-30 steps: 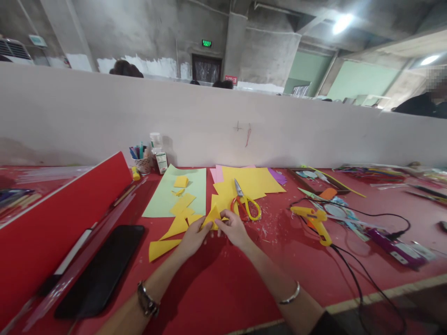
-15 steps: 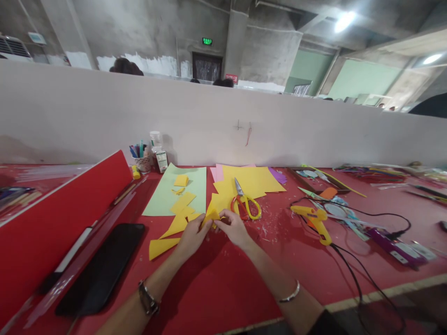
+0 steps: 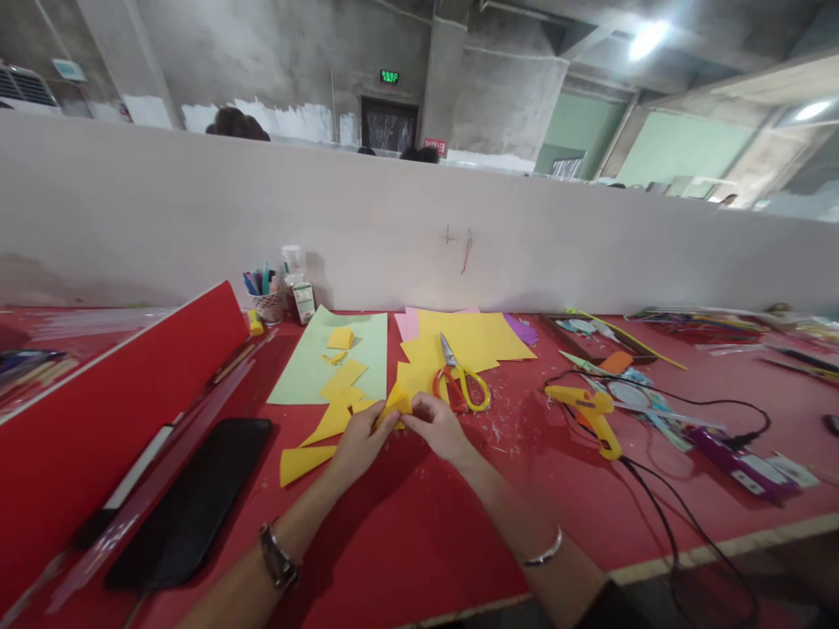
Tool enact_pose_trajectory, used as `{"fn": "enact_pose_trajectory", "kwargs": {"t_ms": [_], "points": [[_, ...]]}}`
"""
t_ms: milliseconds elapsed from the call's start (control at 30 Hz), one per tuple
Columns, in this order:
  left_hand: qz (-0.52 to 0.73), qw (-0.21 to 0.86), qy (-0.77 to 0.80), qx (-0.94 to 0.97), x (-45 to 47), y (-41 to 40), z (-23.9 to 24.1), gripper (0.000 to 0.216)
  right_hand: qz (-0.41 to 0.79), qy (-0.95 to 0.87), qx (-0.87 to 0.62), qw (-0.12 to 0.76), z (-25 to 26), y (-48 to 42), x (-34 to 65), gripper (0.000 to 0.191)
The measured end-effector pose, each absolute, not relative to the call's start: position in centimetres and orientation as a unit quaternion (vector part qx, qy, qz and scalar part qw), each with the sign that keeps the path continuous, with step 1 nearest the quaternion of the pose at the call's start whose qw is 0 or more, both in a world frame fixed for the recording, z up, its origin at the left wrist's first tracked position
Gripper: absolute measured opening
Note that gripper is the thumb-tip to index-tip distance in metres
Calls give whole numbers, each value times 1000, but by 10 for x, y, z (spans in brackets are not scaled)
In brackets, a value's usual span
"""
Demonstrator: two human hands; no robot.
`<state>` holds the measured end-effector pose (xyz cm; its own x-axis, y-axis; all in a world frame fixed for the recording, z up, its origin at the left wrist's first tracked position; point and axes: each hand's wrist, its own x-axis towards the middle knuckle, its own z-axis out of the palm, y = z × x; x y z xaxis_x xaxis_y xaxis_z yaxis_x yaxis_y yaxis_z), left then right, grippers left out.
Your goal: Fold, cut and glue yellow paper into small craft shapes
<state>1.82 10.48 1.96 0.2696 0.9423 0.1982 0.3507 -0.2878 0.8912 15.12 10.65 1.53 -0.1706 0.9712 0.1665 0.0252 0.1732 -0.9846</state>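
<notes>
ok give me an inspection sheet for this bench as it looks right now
surface: red table, flecked with paper scraps.
job's things: small yellow paper piece pinched by both hands; yellow offcuts beside them.
clutter: scissors on yellow sheets, green sheet, pen cup, black phone, glue gun.
grippers: left hand and right hand both grip the piece.
cables: black cord runs off the front edge.
surroundings: white partition, heads behind it.

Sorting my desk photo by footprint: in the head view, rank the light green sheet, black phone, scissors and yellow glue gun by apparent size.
1. light green sheet
2. black phone, though nearness to the camera inflates it
3. yellow glue gun and scissors look alike
</notes>
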Motion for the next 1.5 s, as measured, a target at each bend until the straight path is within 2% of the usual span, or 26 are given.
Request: {"fn": "enact_pose_trajectory", "kwargs": {"t_ms": [200,500,700,767,900,1067,1333,1500], "points": [[392,361,470,704,18,104,21,30,441,-600,-452,491,14,107,152,24],[393,410,449,690,19,106,20,33,438,-614,-439,488,17,106,153,22],[406,409,443,687,18,106,20,32,463,-593,-425,503,15,106,151,17],[412,414,444,679,19,105,22,33,478,-577,-427,505,16,105,151,22],[406,476,452,636,20,103,26,35,495,-560,-439,498,19,105,152,33],[370,554,444,599,20,104,25,38,489,-563,-448,493,17,106,152,25],[402,461,427,667,19,105,23,35,472,-580,-453,485,15,105,150,25],[354,457,417,701,19,106,18,35,422,-618,-468,470,14,105,151,37]]}}
